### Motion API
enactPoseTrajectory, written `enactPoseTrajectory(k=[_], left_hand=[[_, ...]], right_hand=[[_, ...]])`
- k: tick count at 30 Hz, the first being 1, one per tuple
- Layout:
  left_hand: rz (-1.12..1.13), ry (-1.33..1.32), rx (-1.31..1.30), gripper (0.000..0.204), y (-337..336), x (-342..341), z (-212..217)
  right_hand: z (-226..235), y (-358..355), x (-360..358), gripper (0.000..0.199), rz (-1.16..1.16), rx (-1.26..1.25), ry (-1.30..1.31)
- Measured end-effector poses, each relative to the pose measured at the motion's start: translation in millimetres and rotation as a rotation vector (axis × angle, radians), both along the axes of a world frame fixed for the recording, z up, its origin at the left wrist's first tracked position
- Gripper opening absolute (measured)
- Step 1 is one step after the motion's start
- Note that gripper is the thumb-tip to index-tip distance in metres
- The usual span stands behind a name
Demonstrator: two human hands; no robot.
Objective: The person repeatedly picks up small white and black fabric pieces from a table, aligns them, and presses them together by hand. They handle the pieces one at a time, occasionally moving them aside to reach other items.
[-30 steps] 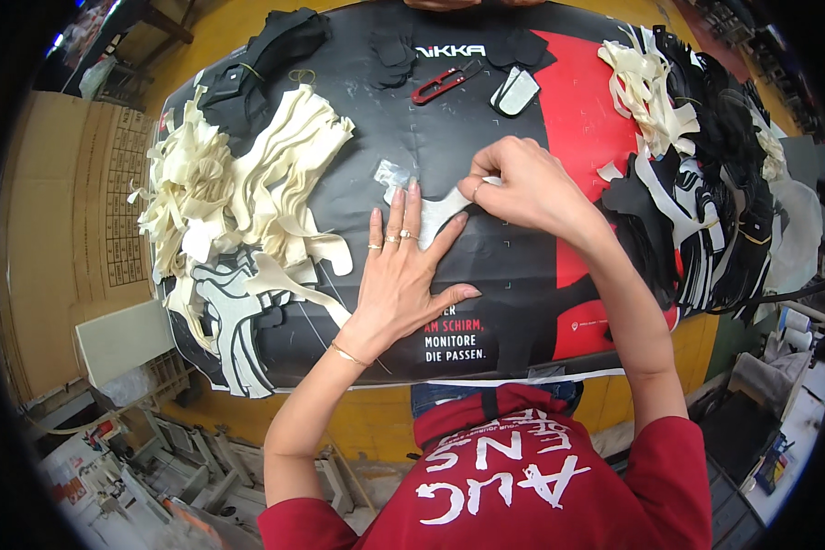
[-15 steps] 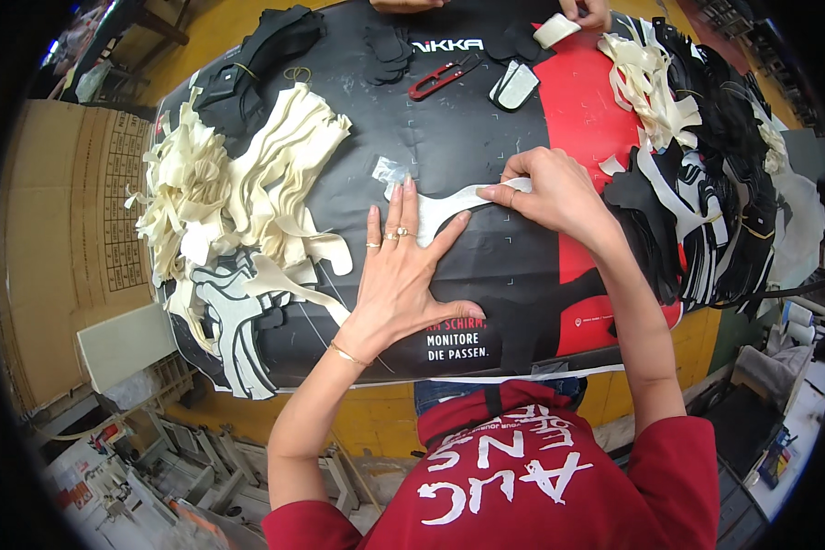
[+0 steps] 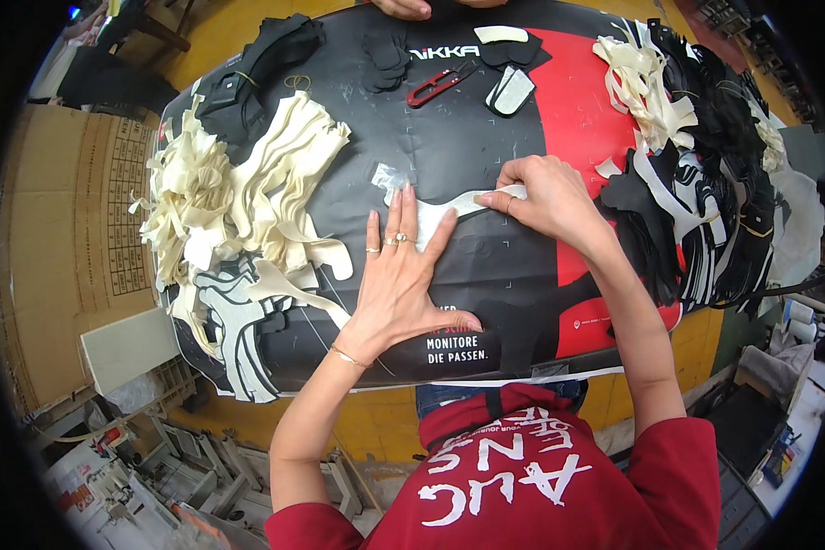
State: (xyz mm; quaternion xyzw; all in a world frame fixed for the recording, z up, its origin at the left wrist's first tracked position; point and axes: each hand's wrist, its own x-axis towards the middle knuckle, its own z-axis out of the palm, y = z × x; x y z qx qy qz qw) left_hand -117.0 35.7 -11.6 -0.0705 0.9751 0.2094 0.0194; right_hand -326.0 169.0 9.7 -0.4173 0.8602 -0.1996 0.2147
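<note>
A curved white cut piece (image 3: 465, 201) with a dark edge lies across the middle of the black mat. My left hand (image 3: 401, 275) presses flat on its left part, fingers spread and thumb out to the right. Its right end is pinched between the thumb and fingers of my right hand (image 3: 545, 197). A small clear plastic scrap (image 3: 390, 176) lies just beyond my left fingertips. Left of my left hand is a stack of cream cut strips (image 3: 289, 174), with white pieces edged in black (image 3: 234, 312) in front of it.
Red-handled thread snips (image 3: 440, 84) lie toward the far side, near black pieces and a white-topped piece (image 3: 511, 90). Piles of black pieces (image 3: 742, 202) and cream strips (image 3: 646, 87) crowd the right. Another person's hands (image 3: 405, 7) rest at the far edge. A cardboard box (image 3: 82, 247) stands left.
The other person's right-side hand has let go of a white piece, now lying on black pieces, and has drawn back. My hands have barely moved; my left index finger shifted slightly inward.
</note>
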Motion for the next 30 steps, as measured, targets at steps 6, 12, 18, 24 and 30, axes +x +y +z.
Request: enactPoseTrajectory(k=[6,12,18,24,30], left_hand=[[0.004,-0.019,-0.035,0.132,2.0,-0.9,-0.6],[0.039,-0.115,-0.034,0.131,10.6,20.0,11.8],[0.046,-0.157,-0.138,0.131,31.8,38.1,15.5],[-0.001,0.004,-0.011,0.115,43.7,4.9,3.2],[-0.002,-0.040,-0.045,0.113,47.2,-3.6,-5.8]], right_hand=[[4.8,7.4,8.7,0.052,-0.106,0.048,0.166],[9.6,34.8,5.5,0.051,-0.180,-0.033,-0.089],[1.0,38.6,17.4,0.038,-0.179,-0.104,-0.126],[-0.8,38.9,20.1,0.035,-0.184,-0.133,-0.096],[-2.8,38.1,20.8,0.035,-0.218,-0.111,-0.093]])
